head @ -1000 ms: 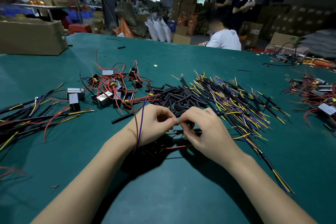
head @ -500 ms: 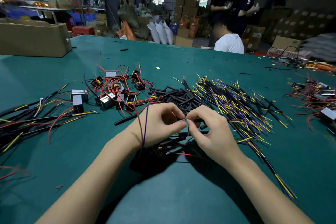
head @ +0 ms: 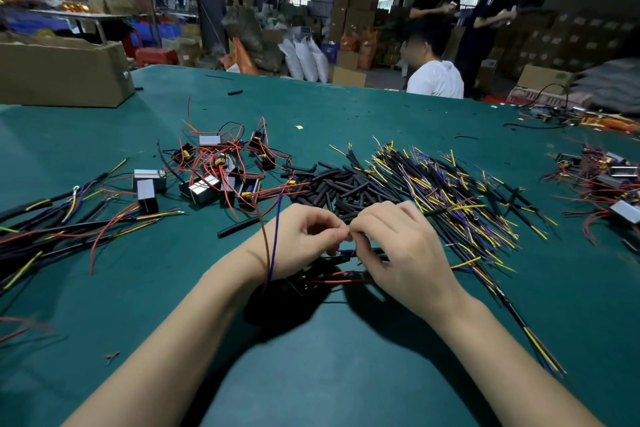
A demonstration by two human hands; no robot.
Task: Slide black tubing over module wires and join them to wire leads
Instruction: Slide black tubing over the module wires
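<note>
Between my 2 hands, fingertips meet: left hand (head: 304, 239) and right hand (head: 398, 246) each pinch a thin wire end, joining step I judge. Module (head: 304, 282) hangs just below them; black tubing pile (head: 343, 184) lies beyond. Next: twist firmly, then slide tubing over.

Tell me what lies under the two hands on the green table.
Under the left hand and right hand, a black module with red wires and a black tubing piece shows on the green table. What the fingertips pinch is covered.
</note>
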